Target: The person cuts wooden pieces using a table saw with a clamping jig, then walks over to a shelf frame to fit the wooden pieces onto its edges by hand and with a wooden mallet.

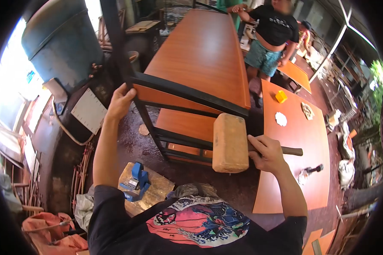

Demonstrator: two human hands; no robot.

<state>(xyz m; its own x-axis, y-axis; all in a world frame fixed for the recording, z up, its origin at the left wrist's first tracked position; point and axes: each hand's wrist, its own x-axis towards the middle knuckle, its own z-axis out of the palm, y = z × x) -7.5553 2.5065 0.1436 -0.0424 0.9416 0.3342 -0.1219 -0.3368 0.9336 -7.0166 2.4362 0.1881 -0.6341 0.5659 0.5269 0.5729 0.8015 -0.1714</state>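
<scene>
My left hand (122,101) is closed round the upright black metal bar at the left corner of a black frame (187,92). The frame carries orange-brown wooden boards (195,46), one above another. My right hand (266,153) grips the handle of a large wooden mallet (230,143) near its head. The mallet head hangs in front of the frame's near right corner, and the handle's end sticks out to the right of my hand. Whether the head touches the frame I cannot tell.
An orange-brown tabletop (293,170) at the right bears a yellow box (281,96), rags and a black-handled tool (315,168). A blue vise (137,180) sits on a wooden block near me. A person (274,25) stands behind the frame, others further back. A blue tank (61,42) stands left.
</scene>
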